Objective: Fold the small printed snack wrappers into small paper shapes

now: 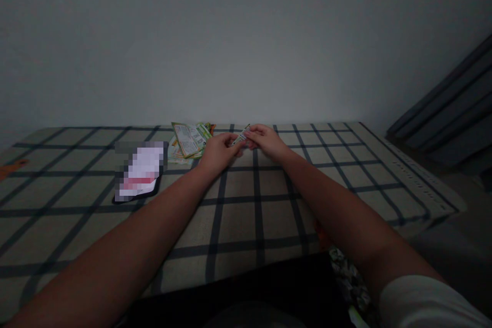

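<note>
Between my two hands is a small piece of printed packaging (241, 136), green and white, tilted upward to the right. My left hand (218, 152) pinches its lower left end with thumb and fingers. At its upper right end, my right hand (267, 142) is closed on it as well. Both hands are just over the checked tablecloth, near the far edge. Left of my left hand lies a loose pile of green and white printed packets (189, 139), partly overlapping. The exact kind of the held piece is too small and dim to tell.
A phone (143, 169) with a lit, blurred screen lies on the left of the checked tablecloth (238, 215). A plain wall (246, 41) rises behind the table. An orange item (13, 168) is at the left edge, and a dark curtain (449, 97) hangs at right.
</note>
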Available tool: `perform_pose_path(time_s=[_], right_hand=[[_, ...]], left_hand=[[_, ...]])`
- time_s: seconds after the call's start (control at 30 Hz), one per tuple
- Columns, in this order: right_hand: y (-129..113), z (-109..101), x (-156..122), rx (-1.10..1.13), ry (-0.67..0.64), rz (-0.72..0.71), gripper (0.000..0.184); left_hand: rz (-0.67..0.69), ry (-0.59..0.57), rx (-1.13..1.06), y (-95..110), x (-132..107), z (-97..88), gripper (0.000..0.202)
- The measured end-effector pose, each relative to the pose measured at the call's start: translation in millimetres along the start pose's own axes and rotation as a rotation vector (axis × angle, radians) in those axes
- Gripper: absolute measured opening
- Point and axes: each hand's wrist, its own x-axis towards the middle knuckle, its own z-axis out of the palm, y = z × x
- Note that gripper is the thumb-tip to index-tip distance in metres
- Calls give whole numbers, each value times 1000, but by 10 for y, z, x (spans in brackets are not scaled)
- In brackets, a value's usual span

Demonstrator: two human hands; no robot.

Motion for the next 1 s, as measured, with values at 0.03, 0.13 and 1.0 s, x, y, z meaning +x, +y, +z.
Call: perform_pose_path(time_s=[0.03, 0.13, 1.0], right_hand=[[-8, 2, -4, 0, -7, -4, 26], [-24, 14, -15, 10, -34, -10, 25], [16, 24, 13, -34, -25, -5, 26]], left_hand=[[-11, -7, -41, -3, 2, -7, 34], [-23, -28, -127, -11, 6, -22, 37], [-197, 32, -493, -159, 104, 85, 18]])
